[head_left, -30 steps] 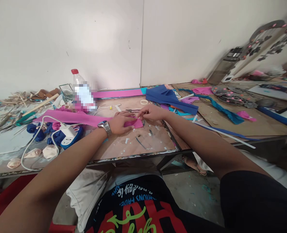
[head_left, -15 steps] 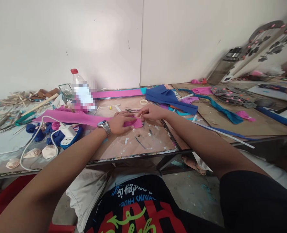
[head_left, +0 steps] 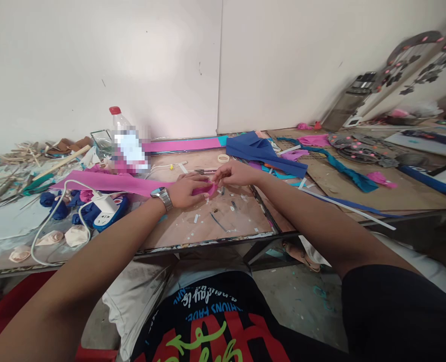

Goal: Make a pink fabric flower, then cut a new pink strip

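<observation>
The pink strip (head_left: 132, 184) lies across the brown table (head_left: 207, 221); its near end is pinched in the grip of both the left hand (head_left: 185, 191) and right hand (head_left: 235, 174). Scraps litter the table, a bottle (head_left: 122, 131) stands behind, white walls beyond.

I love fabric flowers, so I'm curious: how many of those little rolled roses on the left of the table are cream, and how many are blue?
Cream roses: 3
Blue roses: 3
Total: 6
</observation>
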Tool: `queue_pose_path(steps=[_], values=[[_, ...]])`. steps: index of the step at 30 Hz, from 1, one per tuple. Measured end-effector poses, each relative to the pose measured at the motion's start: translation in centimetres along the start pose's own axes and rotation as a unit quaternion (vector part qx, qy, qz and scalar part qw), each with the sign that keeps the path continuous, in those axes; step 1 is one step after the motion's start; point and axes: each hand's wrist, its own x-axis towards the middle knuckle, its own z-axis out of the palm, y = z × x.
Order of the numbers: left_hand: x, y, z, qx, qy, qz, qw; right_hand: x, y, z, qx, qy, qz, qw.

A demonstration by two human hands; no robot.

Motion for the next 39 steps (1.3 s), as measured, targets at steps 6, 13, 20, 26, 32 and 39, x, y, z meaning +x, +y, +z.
queue_pose_path(steps=[6, 13, 20, 26, 32, 39], values=[[0.0, 0.1, -0.1, -0.004, 0.002, 0.003, 1.000, 0.1, 0.1, 0.3, -0.059, -0.014, -0.007, 0.998], [0.0, 0.2, -0.1, -0.007, -0.002, -0.008, 1.000, 0.4, 1.1, 0.2, -0.137, 0.009, -0.065, 0.988], [-0.1, 0.2, -0.1, -0.006, -0.011, -0.008, 1.000, 0.5, 0.9, 0.3, -0.151, 0.000, -0.075, 0.986], [-0.1, 0.3, -0.2, -0.003, -0.007, 0.004, 1.000, 0.2, 0.3, 0.7, -0.105, 0.026, -0.026, 0.994], [-0.1, 0.0, -0.5, -0.010, -0.020, 0.025, 0.999, 0.0, 0.1, 0.6, -0.074, 0.005, -0.026, 0.997], [0.0, -0.2, -0.4, 0.004, -0.034, 0.002, 0.999, 0.1, -0.2, 0.3, -0.104, 0.001, -0.018, 0.994]])
